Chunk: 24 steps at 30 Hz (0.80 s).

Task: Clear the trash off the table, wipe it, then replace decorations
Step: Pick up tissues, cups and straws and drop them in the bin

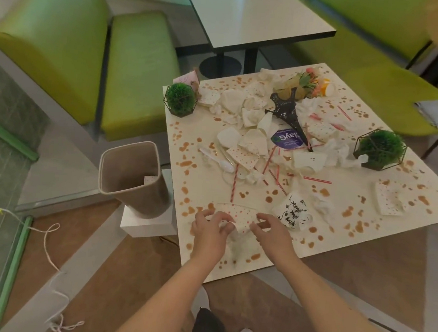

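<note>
At the near edge of the stained cream tabletop, left hand and right hand pinch one red-dotted white paper plate, beside one white script-lettered mug, with two green wire-framed ball plants.

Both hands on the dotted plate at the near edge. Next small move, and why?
Probably lift the dotted paper plate and carry it left to the bin. Left hand and right hand each pinch an edge of it, and the open bin stands just left of the table, one dotted scrap already inside.
</note>
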Available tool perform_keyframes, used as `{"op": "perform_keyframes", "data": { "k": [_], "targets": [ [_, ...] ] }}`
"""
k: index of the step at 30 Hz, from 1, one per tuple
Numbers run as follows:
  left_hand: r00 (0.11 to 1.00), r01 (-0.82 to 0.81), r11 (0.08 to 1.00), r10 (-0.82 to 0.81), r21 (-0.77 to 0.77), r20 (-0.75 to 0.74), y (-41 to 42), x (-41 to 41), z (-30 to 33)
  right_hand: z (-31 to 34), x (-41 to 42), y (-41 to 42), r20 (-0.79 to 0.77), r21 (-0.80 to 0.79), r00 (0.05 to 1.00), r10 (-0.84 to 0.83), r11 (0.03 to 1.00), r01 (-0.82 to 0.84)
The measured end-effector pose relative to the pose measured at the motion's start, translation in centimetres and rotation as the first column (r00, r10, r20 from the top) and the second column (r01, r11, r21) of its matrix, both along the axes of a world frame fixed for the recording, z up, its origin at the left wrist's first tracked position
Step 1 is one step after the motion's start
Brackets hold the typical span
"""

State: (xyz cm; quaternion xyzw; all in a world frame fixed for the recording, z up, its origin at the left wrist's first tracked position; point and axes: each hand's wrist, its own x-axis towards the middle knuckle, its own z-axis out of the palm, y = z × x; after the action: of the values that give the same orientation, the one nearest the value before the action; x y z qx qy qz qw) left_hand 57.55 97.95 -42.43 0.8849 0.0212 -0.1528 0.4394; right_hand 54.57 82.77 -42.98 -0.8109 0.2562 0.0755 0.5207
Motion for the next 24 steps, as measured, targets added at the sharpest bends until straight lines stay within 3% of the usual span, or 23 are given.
{"op": "perform_keyframes", "data": {
  "k": [5, 9, 11, 13, 24],
  "targets": [
    [0.987, -0.147, 0.914, 0.113, -0.377, -0.111, 0.0, 1.6, 1.6, 1.1, 2.2, 1.4, -0.017, 0.252, 0.995, -0.100, 0.962, 0.101],
    [0.909, -0.413, 0.743, 0.304, -0.527, -0.284, 1.6, 3.5, 2.6, 1.5, 4.9, 3.1, -0.019, 0.322, 0.992, -0.123, 0.939, 0.123],
    [0.865, -0.499, 0.676, 0.357, -0.542, -0.352, 2.8, 4.9, 2.9, 1.8, 6.6, 4.3, -0.019, 0.336, 0.994, -0.104, 0.936, 0.104],
    [0.850, -0.524, 0.667, 0.377, -0.529, -0.367, 4.2, 6.4, 2.9, 2.1, 8.4, 5.6, -0.010, 0.338, 0.997, -0.071, 0.939, 0.070],
    [0.752, -0.651, 0.605, 0.595, -0.458, -0.283, 13.4, 16.3, 2.2, 2.7, 18.5, 13.2, -0.023, 0.254, 0.981, 0.194, 0.950, -0.181]
  ]
}}
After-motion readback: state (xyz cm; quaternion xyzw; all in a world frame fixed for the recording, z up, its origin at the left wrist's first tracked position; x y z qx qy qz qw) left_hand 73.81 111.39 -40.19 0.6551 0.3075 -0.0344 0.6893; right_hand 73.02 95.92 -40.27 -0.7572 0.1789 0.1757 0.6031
